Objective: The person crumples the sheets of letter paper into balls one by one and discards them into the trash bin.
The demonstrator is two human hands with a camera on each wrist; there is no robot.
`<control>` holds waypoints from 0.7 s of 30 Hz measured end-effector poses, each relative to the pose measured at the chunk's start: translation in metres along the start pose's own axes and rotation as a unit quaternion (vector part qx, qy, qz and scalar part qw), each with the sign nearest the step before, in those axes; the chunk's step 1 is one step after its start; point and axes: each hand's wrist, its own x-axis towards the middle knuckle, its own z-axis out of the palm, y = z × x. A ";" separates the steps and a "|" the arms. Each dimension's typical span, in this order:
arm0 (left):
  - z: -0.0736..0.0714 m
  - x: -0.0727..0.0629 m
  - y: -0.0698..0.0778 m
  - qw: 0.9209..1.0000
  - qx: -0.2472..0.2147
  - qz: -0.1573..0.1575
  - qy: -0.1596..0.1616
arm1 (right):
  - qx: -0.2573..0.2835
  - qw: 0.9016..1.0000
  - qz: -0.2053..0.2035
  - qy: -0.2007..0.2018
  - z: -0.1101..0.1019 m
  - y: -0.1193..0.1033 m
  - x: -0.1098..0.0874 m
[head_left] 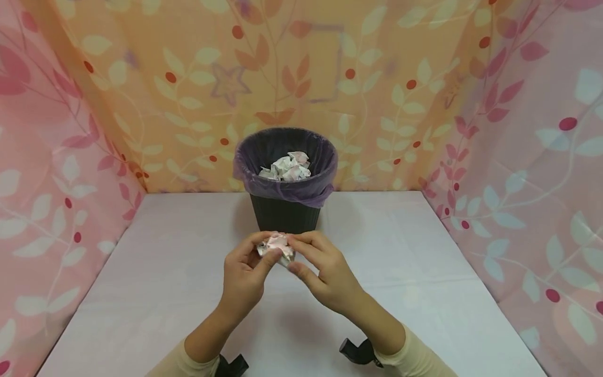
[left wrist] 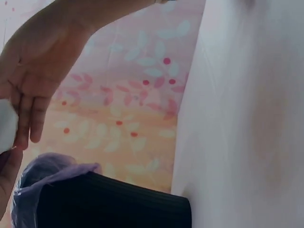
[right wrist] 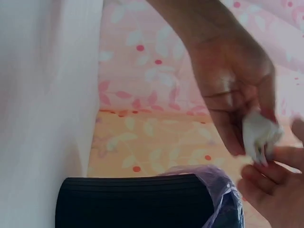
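A crumpled piece of paper [head_left: 277, 244], white with pinkish patches, is held between both hands, in front of the bin and above the table. The left hand [head_left: 243, 275] pinches it from the left, thumb on the near side. From the right, the right hand [head_left: 332, 272] holds its edge between thumb and fingers. In the right wrist view the paper [right wrist: 259, 135] sits in the left hand's fingers, with the right hand's fingertips against its lower side. Only a pale part of the paper [left wrist: 6, 126] shows in the left wrist view.
Behind the hands stands a black bin [head_left: 285, 214] lined with a purple bag [head_left: 301, 191]. Several crumpled papers [head_left: 288, 166] lie inside. The white table [head_left: 188, 251] is bordered by patterned curtains [head_left: 282, 52] at the back and sides.
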 end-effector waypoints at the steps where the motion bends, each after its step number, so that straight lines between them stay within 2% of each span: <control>1: -0.002 0.002 0.000 1.000 -0.009 -0.013 0.008 | 0.004 1.000 0.002 -0.019 0.000 0.000 0.001; 3: -0.006 0.005 0.000 0.998 -0.033 -0.037 0.024 | 0.022 0.999 0.012 -0.042 0.000 0.001 0.002; 5: -0.008 0.006 0.000 0.996 -0.056 -0.058 0.034 | 0.034 0.998 0.016 -0.043 0.003 0.003 0.002; 9: -0.008 0.007 0.005 0.992 -0.094 -0.076 0.038 | 0.042 0.999 -0.011 0.003 0.010 0.009 0.001; 14: -0.004 0.006 0.009 0.991 -0.107 -0.080 0.018 | 0.073 0.994 -0.040 0.066 0.014 0.011 0.001; 18: 0.000 0.001 0.010 0.990 -0.110 -0.086 -0.001 | 0.153 0.985 0.000 0.075 0.014 0.011 -0.002; 21: 0.001 -0.002 0.009 0.989 -0.107 -0.098 -0.016 | 0.236 0.968 0.059 0.067 0.015 0.012 -0.005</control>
